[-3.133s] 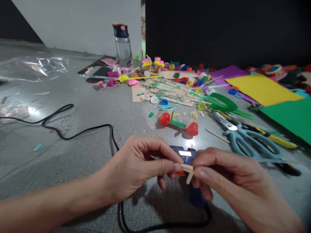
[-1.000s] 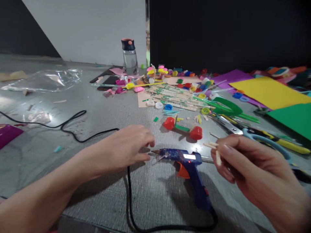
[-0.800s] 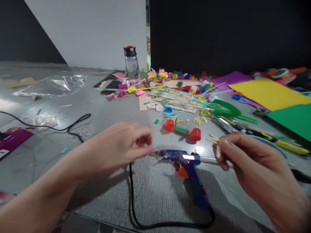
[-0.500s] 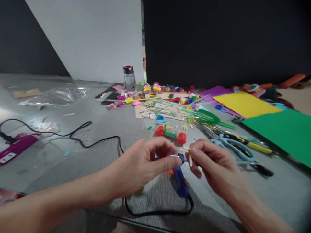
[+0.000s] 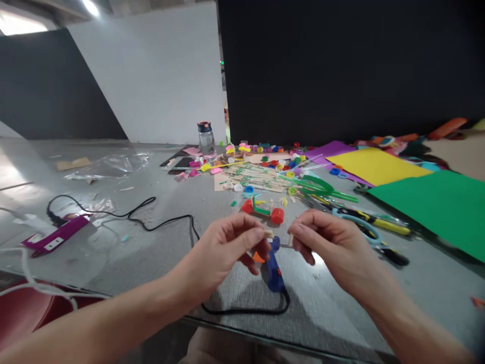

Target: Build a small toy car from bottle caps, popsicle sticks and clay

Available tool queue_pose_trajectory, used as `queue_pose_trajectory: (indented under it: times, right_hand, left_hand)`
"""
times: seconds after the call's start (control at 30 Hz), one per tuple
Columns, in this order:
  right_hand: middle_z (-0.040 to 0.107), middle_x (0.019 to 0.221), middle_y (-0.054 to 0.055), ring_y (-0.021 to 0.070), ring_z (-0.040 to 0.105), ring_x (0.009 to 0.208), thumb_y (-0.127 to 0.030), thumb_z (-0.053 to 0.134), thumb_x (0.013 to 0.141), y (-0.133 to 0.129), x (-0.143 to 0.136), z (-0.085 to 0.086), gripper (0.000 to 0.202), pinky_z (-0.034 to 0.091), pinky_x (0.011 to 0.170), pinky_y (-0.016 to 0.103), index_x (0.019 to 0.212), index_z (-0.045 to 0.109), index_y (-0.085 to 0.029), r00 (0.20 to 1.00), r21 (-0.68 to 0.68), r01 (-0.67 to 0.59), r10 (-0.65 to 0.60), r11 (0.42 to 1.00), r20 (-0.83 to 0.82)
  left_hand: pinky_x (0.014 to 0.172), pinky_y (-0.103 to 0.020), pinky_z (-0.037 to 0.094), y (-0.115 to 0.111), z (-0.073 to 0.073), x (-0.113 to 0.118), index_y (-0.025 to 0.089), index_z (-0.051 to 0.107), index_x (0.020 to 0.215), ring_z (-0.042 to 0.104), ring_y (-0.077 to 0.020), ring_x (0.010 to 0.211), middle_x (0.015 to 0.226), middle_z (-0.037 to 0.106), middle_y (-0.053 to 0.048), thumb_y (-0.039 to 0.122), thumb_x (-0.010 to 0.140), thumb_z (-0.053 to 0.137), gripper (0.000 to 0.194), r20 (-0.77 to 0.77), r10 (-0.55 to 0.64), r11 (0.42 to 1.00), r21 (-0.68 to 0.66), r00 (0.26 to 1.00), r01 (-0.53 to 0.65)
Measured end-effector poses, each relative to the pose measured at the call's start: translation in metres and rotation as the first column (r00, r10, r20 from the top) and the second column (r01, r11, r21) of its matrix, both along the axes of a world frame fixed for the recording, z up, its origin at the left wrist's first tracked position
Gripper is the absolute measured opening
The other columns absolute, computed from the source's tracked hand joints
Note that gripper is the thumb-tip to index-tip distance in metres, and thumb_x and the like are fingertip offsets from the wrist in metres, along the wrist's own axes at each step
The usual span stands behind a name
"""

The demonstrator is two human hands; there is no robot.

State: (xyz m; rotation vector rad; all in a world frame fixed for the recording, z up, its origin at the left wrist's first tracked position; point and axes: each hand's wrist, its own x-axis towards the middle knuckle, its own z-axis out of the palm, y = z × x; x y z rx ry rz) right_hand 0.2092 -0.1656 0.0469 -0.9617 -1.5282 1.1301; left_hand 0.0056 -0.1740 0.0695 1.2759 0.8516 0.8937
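Between thumb and forefinger, my left hand pinches a short pale wooden piece. My right hand pinches another small wooden piece, pointing downward. A gap separates the two hands. Below and between them lies a blue glue gun with an orange part, its front end partly hidden by my left hand. Just beyond the hands sits a small object with a green strip and red caps at its ends.
Wooden sticks, bottle caps and green scissors lie behind. To the right are blue-handled scissors, a yellow-black cutter and coloured sheets. A bottle stands at the back; a purple power strip and black cable lie left.
The hands have moved apart. A wooden piece now shows in my left hand's fingertips, while my right hand holds only one visible piece. The view has tilted up and shifted left.
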Motion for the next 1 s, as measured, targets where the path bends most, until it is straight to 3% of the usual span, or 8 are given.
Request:
queue_pose_trajectory:
  times: [0.13, 0.33, 0.6, 0.8, 1.0]
  right_hand:
    - [0.053, 0.061, -0.004, 0.0083, 0.047, 0.056, -0.026, 0.064, 0.092, -0.009, -0.013, 0.003, 0.024, 0.040, 0.051, 0.018, 0.070, 0.065, -0.019, 0.995, 0.091, 0.094, -0.096, 0.991, 0.016]
    - [0.057, 0.059, -0.003, 0.0095, 0.050, 0.052, -0.033, 0.065, 0.092, -0.022, -0.040, -0.008, 0.024, 0.043, 0.048, 0.021, 0.072, 0.064, -0.019, 0.987, -0.029, 0.029, -0.033, 0.999, -0.159]
    - [0.061, 0.065, -0.003, 0.0087, 0.057, 0.055, -0.026, 0.066, 0.094, -0.027, -0.054, -0.012, 0.018, 0.048, 0.051, 0.020, 0.077, 0.066, -0.020, 0.977, 0.055, 0.042, -0.030, 0.998, -0.209]
    - [0.062, 0.070, -0.004, 0.0078, 0.055, 0.060, -0.023, 0.068, 0.093, -0.025, -0.056, -0.016, 0.016, 0.044, 0.054, 0.019, 0.077, 0.068, -0.022, 0.992, 0.199, 0.105, -0.088, 0.974, -0.096]
    - [0.062, 0.072, -0.005, 0.0088, 0.055, 0.062, -0.023, 0.069, 0.093, -0.023, -0.056, -0.020, 0.015, 0.044, 0.056, 0.021, 0.078, 0.067, -0.023, 0.992, 0.196, 0.063, -0.039, 0.979, -0.123]
  left_hand:
    - [0.067, -0.022, 0.053, -0.016, -0.009, 0.004, 0.013, 0.067, 0.088, 0.061, -0.0120, 0.076, 0.082, 0.066, -0.004, 0.029, 0.092, 0.066, 0.017, 0.145, 0.046, 0.990, -0.136, 0.988, -0.026]
    - [0.070, -0.020, 0.047, -0.020, -0.022, 0.005, 0.012, 0.067, 0.084, 0.054, -0.0082, 0.069, 0.076, 0.062, 0.000, 0.030, 0.090, 0.070, 0.019, 0.253, 0.178, 0.973, -0.188, 0.951, -0.132]
    - [0.081, -0.026, 0.049, -0.022, -0.024, -0.008, 0.014, 0.071, 0.085, 0.064, -0.0132, 0.078, 0.078, 0.071, -0.003, 0.026, 0.093, 0.067, 0.014, 0.177, 0.021, 0.997, -0.076, 0.984, -0.008]
    - [0.077, -0.019, 0.042, -0.019, -0.023, -0.018, 0.018, 0.076, 0.081, 0.055, -0.0085, 0.076, 0.077, 0.066, 0.002, 0.027, 0.086, 0.076, 0.010, 0.142, 0.033, 0.997, -0.077, 0.989, -0.023]
    - [0.069, -0.021, 0.037, -0.020, -0.026, -0.017, 0.017, 0.073, 0.073, 0.048, -0.0089, 0.069, 0.069, 0.060, 0.003, 0.037, 0.083, 0.079, 0.023, 0.165, 0.036, 0.990, -0.142, 0.986, -0.012]
